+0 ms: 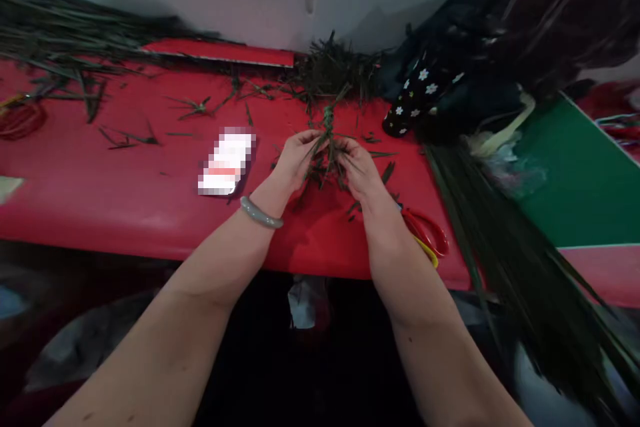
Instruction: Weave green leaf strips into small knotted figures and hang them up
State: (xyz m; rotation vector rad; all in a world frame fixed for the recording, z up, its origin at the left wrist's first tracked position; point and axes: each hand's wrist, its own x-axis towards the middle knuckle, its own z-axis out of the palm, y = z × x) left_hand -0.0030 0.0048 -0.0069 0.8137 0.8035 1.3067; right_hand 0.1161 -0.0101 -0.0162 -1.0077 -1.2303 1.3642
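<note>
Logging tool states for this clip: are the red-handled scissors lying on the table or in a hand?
Lying on the red table: the scissors rest beside the right hand, which grips the woven leaf piece instead.

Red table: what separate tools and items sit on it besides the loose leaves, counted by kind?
Scissors: 1
Phone: 1
Woven leaf piece, held by left hand and right hand: 1
Flower-print black cloth: 1
Total: 4
</note>
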